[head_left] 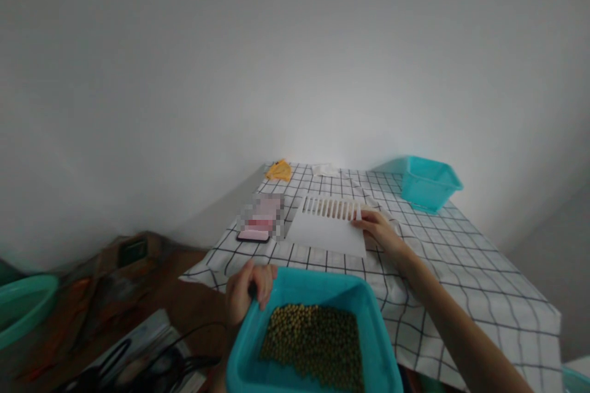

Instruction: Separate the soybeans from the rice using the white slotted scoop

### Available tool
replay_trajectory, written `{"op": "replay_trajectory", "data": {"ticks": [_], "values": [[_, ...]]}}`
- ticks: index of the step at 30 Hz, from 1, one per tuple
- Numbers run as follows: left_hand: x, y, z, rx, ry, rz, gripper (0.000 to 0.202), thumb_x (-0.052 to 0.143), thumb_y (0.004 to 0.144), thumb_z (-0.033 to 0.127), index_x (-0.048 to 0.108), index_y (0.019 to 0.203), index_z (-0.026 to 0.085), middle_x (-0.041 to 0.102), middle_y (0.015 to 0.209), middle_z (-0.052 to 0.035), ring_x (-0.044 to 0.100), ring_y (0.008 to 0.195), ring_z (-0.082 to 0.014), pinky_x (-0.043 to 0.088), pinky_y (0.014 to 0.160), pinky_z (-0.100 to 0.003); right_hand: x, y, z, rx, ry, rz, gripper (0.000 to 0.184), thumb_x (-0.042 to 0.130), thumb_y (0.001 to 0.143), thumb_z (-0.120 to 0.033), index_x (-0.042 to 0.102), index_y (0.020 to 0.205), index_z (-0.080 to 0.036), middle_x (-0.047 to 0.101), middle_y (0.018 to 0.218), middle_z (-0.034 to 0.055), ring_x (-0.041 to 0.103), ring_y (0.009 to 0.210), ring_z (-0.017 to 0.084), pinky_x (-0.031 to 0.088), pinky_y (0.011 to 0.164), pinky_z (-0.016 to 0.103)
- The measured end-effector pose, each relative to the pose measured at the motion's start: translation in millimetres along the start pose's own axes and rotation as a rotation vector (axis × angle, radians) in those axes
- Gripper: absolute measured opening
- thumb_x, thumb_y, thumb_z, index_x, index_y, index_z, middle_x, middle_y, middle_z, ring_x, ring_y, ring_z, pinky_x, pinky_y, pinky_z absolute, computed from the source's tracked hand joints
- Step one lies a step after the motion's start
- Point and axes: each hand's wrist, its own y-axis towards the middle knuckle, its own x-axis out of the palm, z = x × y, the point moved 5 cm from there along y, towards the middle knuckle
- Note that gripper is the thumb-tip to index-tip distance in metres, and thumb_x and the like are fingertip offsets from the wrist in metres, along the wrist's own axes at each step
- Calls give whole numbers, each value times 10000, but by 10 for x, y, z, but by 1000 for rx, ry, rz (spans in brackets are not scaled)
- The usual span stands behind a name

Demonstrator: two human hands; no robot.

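Note:
A turquoise plastic basin (382,331) is close in front of me, tilted so its inside shows. Small round green and yellowish beans (316,341) cover much of its bottom. My left hand (252,285) is closed over the basin's far left corner, and a small dark spot shows between its fingers. Beyond the basin, a thin white board (322,233) with a row of long slots along its far edge lies over the cloth. My right hand (375,225) pinches the board's right edge near the slots, the thumb on top and other fingers partly hidden.
A black-and-white checked cloth (461,270) covers the table. On it are a phone (260,221), a yellow cloth-like item (279,171), a white item (325,170) and another turquoise basin (428,184). Left on the floor stand a green tub (27,307) and blurred clutter.

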Motion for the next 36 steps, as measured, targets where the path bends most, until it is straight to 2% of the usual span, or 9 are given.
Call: {"op": "replay_trajectory", "data": {"ticks": [4,9,12,17,21,26,33,36], "values": [[23,-11,-10,11,3,7,650,428,1032,449,568,427,256,466,325,16,383,385,-160,406,734,-385,-40,-27,-53,-34,69,97,180,701,679,-335,758,801,-216,766,874,67,683,864,248,523,796,357],[9,-14,-1,20,12,3,650,417,1039,443,570,436,255,482,338,17,399,394,-160,409,733,-383,-108,-46,-29,-8,94,213,222,686,711,-375,758,840,-209,780,916,81,695,864,262,532,768,364],[59,-5,34,18,16,3,644,443,1032,433,574,429,249,481,332,19,404,390,-155,408,718,-380,-79,-34,-48,-24,33,164,236,692,731,-390,761,869,-211,782,942,72,693,855,253,528,775,371],[171,-9,141,57,22,97,632,501,999,419,526,392,245,468,316,24,398,363,-141,416,666,-375,-6,-24,-94,-82,-18,57,264,690,744,-373,771,920,-194,780,952,78,686,876,254,527,801,386],[213,-21,171,41,46,137,649,485,1006,426,505,383,244,452,315,14,400,360,-146,424,634,-384,-1,-39,-80,-75,0,54,289,678,777,-375,772,971,-183,776,987,92,682,898,255,524,800,381],[237,-19,190,35,35,154,641,514,985,426,498,371,242,431,306,9,393,358,-142,371,567,-375,34,-42,-97,-88,-7,7,289,687,785,-402,773,969,-196,779,985,87,675,898,260,527,809,389],[244,-6,216,40,81,149,644,509,979,451,473,370,248,421,303,13,382,355,-144,390,586,-384,70,-60,-138,-98,-50,-18,254,679,798,-386,775,948,-205,764,923,77,653,859,258,519,771,386],[234,-9,219,37,82,136,645,494,988,461,477,379,251,423,309,16,387,360,-147,400,590,-383,85,-85,-164,-98,-28,-26,241,681,798,-374,775,945,-208,768,941,80,665,893,268,523,805,395]]}}
